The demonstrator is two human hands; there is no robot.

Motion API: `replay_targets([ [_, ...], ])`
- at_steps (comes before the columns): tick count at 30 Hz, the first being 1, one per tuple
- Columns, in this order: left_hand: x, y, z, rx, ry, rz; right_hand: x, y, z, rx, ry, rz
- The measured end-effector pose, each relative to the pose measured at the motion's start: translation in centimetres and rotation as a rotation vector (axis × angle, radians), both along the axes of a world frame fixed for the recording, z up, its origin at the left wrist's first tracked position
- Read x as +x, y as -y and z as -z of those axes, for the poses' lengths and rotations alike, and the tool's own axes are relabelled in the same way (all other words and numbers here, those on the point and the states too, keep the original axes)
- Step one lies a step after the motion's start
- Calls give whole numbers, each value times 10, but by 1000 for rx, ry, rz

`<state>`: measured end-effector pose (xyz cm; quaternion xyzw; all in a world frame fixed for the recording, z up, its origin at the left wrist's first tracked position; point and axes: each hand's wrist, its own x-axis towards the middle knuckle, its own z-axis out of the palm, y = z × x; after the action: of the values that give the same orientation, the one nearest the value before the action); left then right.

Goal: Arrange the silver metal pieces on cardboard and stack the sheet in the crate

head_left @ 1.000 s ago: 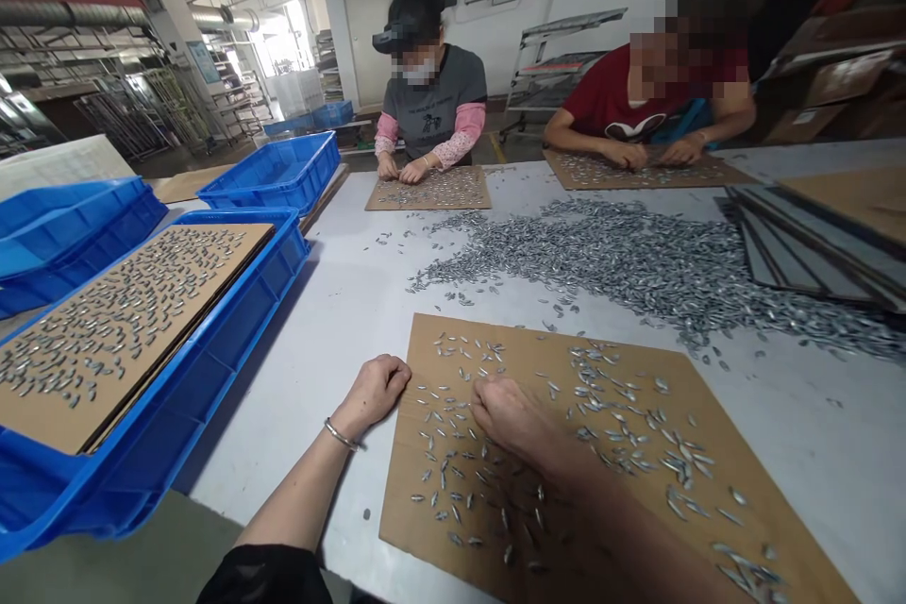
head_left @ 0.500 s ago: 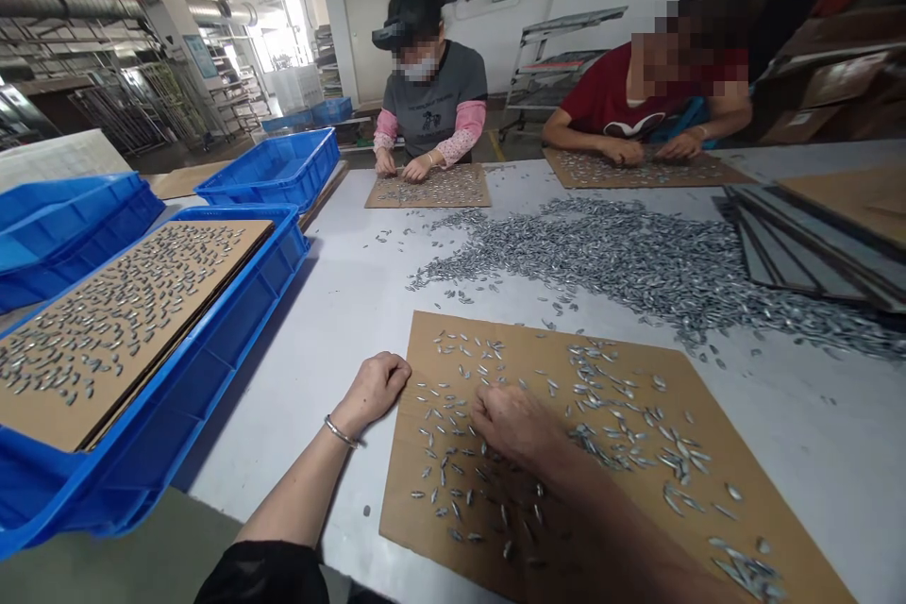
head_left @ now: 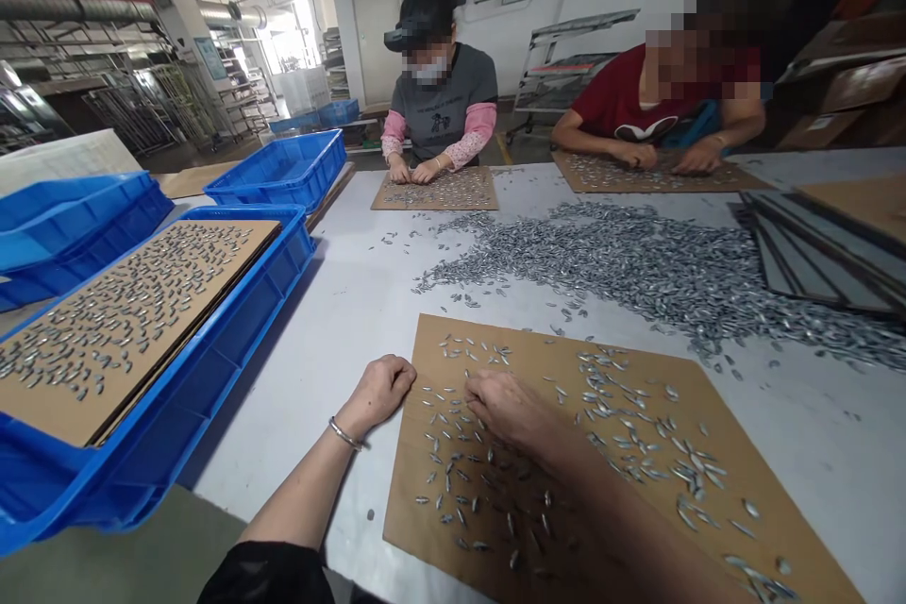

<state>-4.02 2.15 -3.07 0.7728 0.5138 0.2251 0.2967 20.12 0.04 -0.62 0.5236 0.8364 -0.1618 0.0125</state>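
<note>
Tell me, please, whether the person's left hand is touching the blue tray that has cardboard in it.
Apart. The head view shows plainly a gap of white tabletop between the left hand and the blue tray.

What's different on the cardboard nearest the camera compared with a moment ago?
The right hand has shifted slightly left and toward the far edge of the cardboard sheet; whether it took or released anything is hidden. The left hand stays by the sheet's left edge, and the pile of metal pieces looks unchanged.
</note>
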Motion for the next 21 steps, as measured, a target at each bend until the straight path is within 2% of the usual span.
replay_targets([
  [4,0,0,0,-3,-5,3,6,-5,-3,-51,-3,28],
  [7,-1,0,-1,-4,-13,-3,21,-12,-5,-41,-36,112],
  [10,0,-3,-8,2,-35,-11,33,-18,-2,3,-1,197],
  [12,4,-7,-15,11,-64,-2,35,-21,2,12,10,183],
  [17,35,-24,-28,22,-175,36,21,-22,10,83,-56,92],
  [21,65,-39,-25,-9,-303,-52,14,-24,10,58,-14,113],
])
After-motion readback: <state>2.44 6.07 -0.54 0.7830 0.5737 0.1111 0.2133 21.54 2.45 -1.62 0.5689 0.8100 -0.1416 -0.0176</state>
